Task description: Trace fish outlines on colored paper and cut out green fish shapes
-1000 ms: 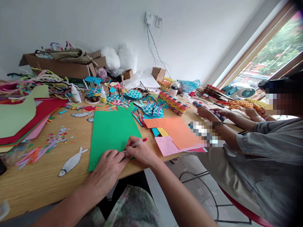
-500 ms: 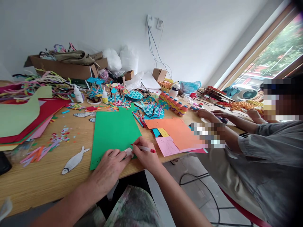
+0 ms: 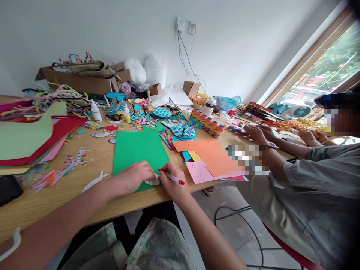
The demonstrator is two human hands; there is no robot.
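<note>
Showing at the bottom edge, mottled green clothing is cut off by the frame. Just beyond it, a red-ended marker is pinched between the thumb and fingers of the right hand, over the near edge of a green sheet. By the left hand, fingers bent downward, a small white paper piece on that sheet is partly covered; whether it is pinched or merely pressed flat cannot be told. A fish cutout is half hidden behind the left forearm, and a black object is cut off at the left. To the right, a pink sheet is overlapped by an orange sheet. Farther off, whatever is held by the co-worker's hands is hard to make out, and the contents of a cardboard box by the wall are jumbled. Compared with half a second ago, the left hand has been moved farther up the green sheet, so that its near left corner and the fish's head, both visible then, are now covered.
</note>
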